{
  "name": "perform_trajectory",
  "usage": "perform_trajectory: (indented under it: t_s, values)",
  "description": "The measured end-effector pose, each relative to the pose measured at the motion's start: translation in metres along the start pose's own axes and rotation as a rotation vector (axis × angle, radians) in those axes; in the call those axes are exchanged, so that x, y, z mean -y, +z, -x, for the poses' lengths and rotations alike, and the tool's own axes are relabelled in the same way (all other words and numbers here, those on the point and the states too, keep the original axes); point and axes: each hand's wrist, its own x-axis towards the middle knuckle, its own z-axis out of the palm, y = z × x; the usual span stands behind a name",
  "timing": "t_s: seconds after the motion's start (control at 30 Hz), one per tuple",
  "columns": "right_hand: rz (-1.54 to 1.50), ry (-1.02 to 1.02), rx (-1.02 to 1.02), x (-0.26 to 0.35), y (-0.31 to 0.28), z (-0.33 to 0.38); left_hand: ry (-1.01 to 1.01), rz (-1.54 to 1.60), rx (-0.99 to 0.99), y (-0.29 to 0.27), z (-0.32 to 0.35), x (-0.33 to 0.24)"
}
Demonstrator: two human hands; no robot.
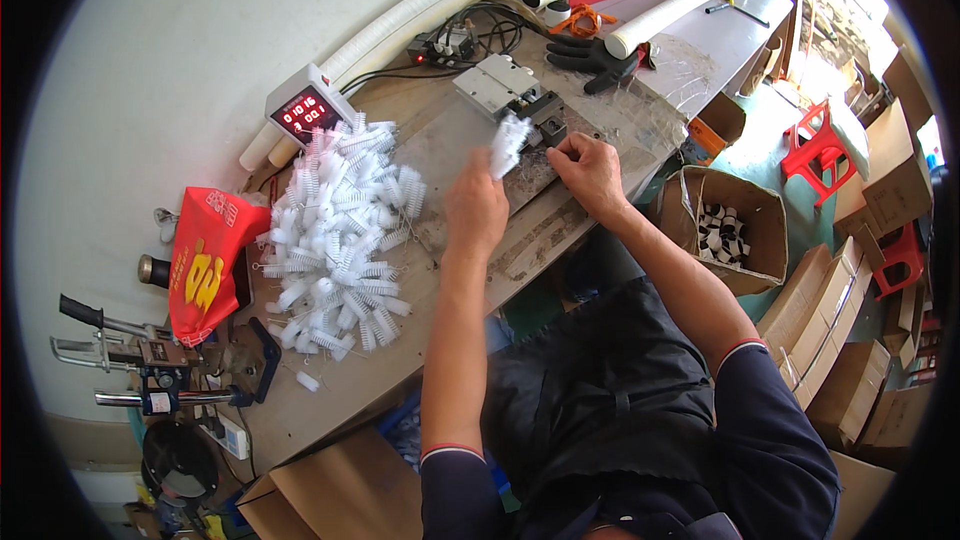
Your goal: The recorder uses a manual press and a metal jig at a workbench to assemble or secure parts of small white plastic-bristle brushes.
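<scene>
My left hand (pixel 477 208) is closed around a white bristle brush (pixel 511 144), whose bristle end points up toward a small metal clamping device (pixel 522 100) on the workbench. At the front of that device, my right hand (pixel 588 170) has its fingers pinched together. Whatever they grip, if anything, is too small or hidden to make out. To the left of my left hand lies a big heap of white bristle brushes (pixel 335 220) with thin wire stems.
Behind the heap stands a counter box with red digits (pixel 305 110), and a red bag (pixel 205 265) lies left of it. A black glove (pixel 592 58) and white tubes (pixel 680 10) lie at the back. An open carton (pixel 770 240) of black-and-white parts stands right of the bench.
</scene>
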Motion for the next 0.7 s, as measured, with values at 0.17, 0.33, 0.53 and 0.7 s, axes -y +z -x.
perform_trajectory:
  t_s: [0.17,0.33,0.53,0.7]
  values:
    - [-0.015,-0.016,-0.025,-0.002,0.002,0.000,0.084,-0.034,0.035,0.005,-0.003,-0.010]
    - [-0.026,-0.022,-0.048,-0.003,0.002,0.000,0.178,-0.135,0.089,0.013,-0.005,-0.013]
    - [-0.014,-0.021,-0.044,0.001,0.001,0.003,0.243,-0.201,0.076,0.016,-0.001,-0.010]
    - [-0.098,-0.003,-0.018,0.000,0.003,0.004,0.204,-0.204,-0.124,0.014,0.002,0.002]
